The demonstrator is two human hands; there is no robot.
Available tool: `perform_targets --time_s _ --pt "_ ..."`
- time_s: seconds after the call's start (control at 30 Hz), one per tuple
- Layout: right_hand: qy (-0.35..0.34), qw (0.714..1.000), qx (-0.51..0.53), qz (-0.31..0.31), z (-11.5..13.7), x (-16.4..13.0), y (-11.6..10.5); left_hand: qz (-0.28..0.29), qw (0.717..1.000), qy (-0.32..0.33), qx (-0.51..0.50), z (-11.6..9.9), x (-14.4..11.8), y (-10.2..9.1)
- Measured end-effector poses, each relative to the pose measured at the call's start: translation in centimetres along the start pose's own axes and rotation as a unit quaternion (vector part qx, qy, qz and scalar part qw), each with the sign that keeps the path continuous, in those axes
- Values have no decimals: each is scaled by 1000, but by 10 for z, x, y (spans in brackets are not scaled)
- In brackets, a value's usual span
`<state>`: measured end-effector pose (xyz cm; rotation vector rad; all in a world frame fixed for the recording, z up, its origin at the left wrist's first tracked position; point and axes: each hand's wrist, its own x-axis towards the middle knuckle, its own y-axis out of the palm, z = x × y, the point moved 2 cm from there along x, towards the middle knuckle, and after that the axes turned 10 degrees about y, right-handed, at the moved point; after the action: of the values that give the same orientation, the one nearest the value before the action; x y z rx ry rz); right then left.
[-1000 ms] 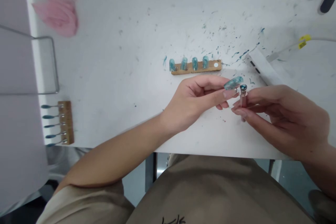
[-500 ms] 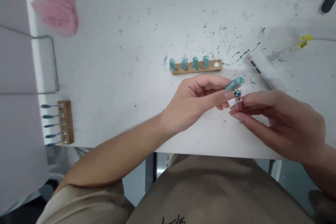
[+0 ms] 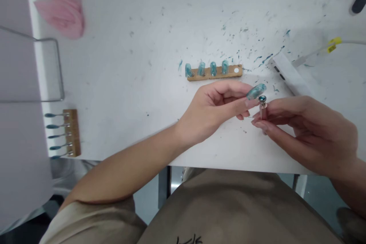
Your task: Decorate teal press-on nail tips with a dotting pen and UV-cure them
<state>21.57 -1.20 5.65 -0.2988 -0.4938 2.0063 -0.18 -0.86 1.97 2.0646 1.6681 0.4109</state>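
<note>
Left hand [image 3: 213, 110] pinches a teal nail tip [image 3: 256, 91] at the fingertips; how it is mounted is hidden by the fingers. Right hand [image 3: 307, 129] grips a small pink bottle [image 3: 262, 110], teal-capped, lower part covered by fingers, probably nail polish. Both hover over the near table edge, tip just beside the cap. White table [image 3: 143, 65] speckled with teal paint. Wooden strip [image 3: 215, 71] carries four teal tips. Second wooden holder [image 3: 70, 133] at left edge. Pink cloth [image 3: 64, 11] is blurred. Top-right items cut off.
</note>
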Motion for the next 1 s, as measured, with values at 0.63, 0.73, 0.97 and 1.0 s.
perform_targets --time_s 0.63,0.73,0.97,1.0 --pt "17 1000 -2 -6 -1 -4 -1 -1 1000 -6 -17 0 0 0" --pt "11 1000 -6 2 -2 -4 0 3 1000 0 -31 0 1 1" --pt "4 1000 11 5 4 3 1 -1 1000 -12 -1 2 0 -1" --pt "1 1000 10 7 6 4 1 -1 1000 -12 2 2 -1 -2"
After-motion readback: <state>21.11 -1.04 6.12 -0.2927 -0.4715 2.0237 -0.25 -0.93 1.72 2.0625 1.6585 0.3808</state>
